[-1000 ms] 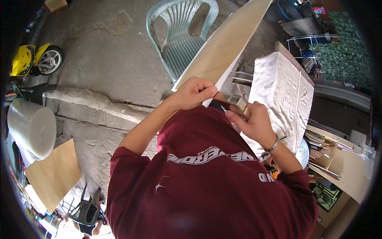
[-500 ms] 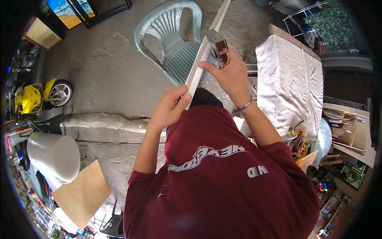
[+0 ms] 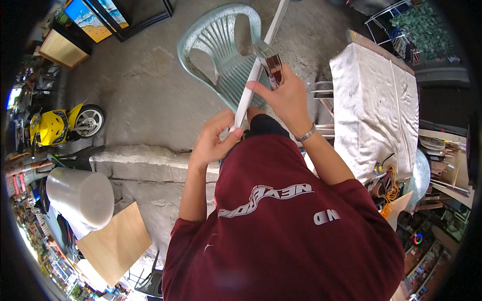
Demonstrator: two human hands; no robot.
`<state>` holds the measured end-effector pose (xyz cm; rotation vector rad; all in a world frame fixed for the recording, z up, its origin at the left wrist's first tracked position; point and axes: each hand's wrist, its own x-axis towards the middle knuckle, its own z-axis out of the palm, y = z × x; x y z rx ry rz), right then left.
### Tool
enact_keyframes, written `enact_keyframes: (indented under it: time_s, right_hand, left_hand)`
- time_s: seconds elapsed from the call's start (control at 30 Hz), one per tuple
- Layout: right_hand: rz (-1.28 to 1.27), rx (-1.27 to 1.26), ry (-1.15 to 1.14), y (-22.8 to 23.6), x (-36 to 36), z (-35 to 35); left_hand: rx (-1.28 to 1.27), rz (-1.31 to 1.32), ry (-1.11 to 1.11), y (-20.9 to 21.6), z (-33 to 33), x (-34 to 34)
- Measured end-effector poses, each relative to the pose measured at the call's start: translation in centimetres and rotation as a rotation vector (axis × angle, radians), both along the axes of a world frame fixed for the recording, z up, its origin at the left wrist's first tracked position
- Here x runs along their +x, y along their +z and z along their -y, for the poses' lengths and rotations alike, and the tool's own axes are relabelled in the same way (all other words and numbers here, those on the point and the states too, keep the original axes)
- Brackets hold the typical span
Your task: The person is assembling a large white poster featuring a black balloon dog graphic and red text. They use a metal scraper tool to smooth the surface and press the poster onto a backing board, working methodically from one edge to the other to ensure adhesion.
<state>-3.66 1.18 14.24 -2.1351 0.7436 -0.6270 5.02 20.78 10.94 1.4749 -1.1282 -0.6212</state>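
A long, narrow white strip (image 3: 244, 102) slants from near my body up past the green plastic chair (image 3: 233, 75). Its near end is gripped by my left hand (image 3: 213, 138), the thumb lying along it. My right hand (image 3: 288, 98) is closed around a silver hand tool (image 3: 274, 65) with a dark brown part; its exact kind is unclear. The tool's grey metal head rests against or just over the strip, beside the chair seat. My right thumb presses on the strip, while the other right fingers are mostly hidden behind the tool.
A table (image 3: 374, 100) draped in white cloth stands to the right, with orange cord (image 3: 391, 193) near its front. At left are a yellow motorcycle (image 3: 55, 125), a large clear plastic roll (image 3: 83, 195) and a plywood sheet (image 3: 116, 243). Framed pictures (image 3: 93, 20) lean at far left.
The strip has turned: its beige side showed before, and now its white face does. Both hands keep their holds. The whole view has shifted slightly, with surroundings appearing farther right.
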Motion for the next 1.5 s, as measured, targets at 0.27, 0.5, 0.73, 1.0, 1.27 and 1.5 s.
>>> enact_keyframes:
  time_s: [0.27,0.5,0.73,1.0,1.27,1.5]
  right_hand:
    - [0.108,0.277,-0.183,-7.8,-5.5,3.6]
    - [-0.098,0.413,-0.495,-17.1,-15.6,16.6]
    - [-0.55,0.108,-0.463,-27.6,-26.0,40.6]
    - [-0.711,-0.842,-0.224,-25.7,-24.4,49.4]
    - [0.24,-0.999,0.316,-9.5,0.8,44.3]
    - [-0.063,-1.109,1.27,7.4,8.5,29.5]
  left_hand:
    - [-0.09,-0.066,0.363,-2.2,1.0,-2.7]
    - [-0.013,0.147,0.629,-3.3,3.2,-5.1]
    - [0.155,0.068,0.843,-4.5,1.2,-8.2]
    - [0.243,-0.016,1.054,-1.7,2.9,-14.1]
    - [0.184,-0.123,1.116,-2.2,8.1,-18.7]
    - [0.019,-0.078,1.1,-3.5,9.6,-20.7]
